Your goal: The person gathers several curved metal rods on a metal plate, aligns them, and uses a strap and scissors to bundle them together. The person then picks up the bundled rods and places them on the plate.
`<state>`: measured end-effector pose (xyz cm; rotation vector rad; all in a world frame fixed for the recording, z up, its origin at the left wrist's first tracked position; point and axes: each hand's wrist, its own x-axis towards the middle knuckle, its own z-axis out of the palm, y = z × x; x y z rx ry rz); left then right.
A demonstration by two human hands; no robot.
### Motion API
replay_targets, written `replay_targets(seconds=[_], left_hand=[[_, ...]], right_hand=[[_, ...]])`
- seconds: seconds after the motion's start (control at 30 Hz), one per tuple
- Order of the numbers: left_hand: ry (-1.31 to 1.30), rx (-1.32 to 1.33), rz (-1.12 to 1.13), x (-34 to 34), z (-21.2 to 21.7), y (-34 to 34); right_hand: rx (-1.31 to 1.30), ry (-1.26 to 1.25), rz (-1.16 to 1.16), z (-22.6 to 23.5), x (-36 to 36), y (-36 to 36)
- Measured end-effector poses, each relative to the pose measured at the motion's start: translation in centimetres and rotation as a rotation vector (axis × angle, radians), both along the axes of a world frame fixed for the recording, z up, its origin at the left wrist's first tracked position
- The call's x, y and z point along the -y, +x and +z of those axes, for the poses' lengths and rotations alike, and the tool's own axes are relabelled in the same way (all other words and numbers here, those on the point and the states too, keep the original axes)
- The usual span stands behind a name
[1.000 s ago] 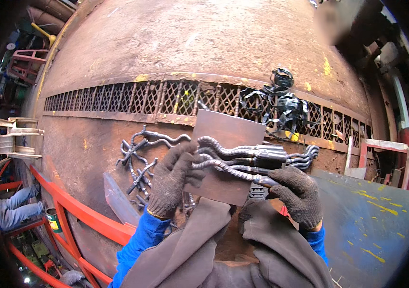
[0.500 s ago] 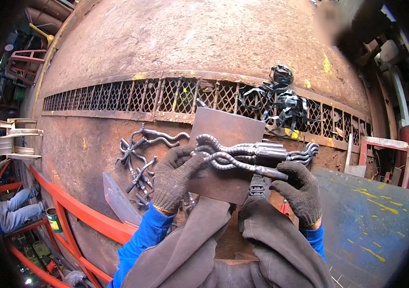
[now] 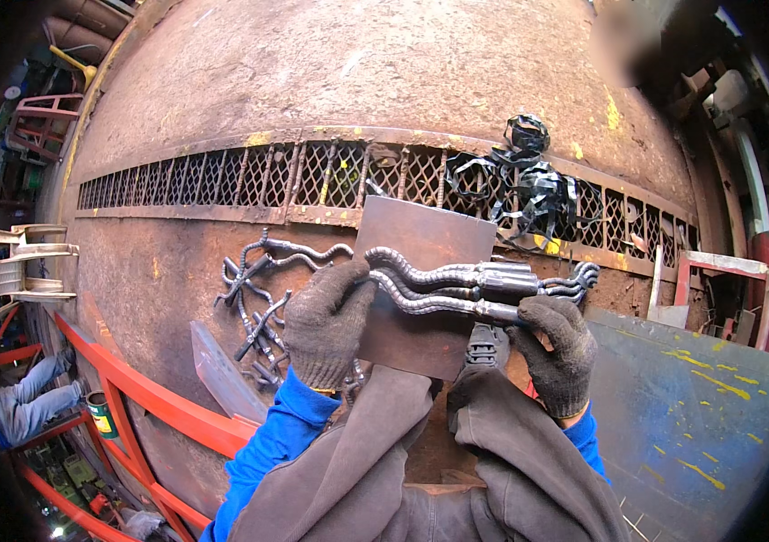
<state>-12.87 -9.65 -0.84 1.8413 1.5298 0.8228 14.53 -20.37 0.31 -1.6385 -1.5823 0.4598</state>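
Both gloved hands hold a wavy welded metal rod (image 3: pixel 434 304) with a short tube at its right end. My left hand (image 3: pixel 330 321) has thumb and fingers closed on the rod's left end. My right hand (image 3: pixel 560 348) grips the tube end. Just beyond this rod, and close against it, lie similar wavy rods (image 3: pixel 411 271) joined to short tubes (image 3: pixel 506 277). Their curved ends (image 3: pixel 574 283) reach out to the right. Beneath them is a rusty flat steel plate (image 3: pixel 425 226). Whether the held rod touches its neighbours I cannot tell.
Several loose wavy rods (image 3: pixel 262 298) lie in a pile on the left. A floor grate (image 3: pixel 222 179) runs across beyond the plate, with tangled black strapping (image 3: pixel 542 190) on it. Red rails (image 3: pixel 167 393) stand at left, a blue-grey sheet (image 3: pixel 673 406) at right. A person's legs (image 3: pixel 41 388) show far left.
The held rod has shifted away from me and turned, so it now runs alongside the other rods instead of crossing in front of them. Both hands moved along with it.
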Motion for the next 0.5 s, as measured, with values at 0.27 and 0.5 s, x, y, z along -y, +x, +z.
replay_targets(seconds=[0.27, 0.5], left_hand=[[0.135, -0.091, -0.044, -0.2, -0.1, 0.3], [-0.033, -0.034, 0.065, 0.1, -0.3, 0.9]], right_hand=[[0.205, 0.126, 0.016, -0.8, -0.5, 0.3], [0.098, 0.1, -0.118, -2.5, 0.0, 0.1]])
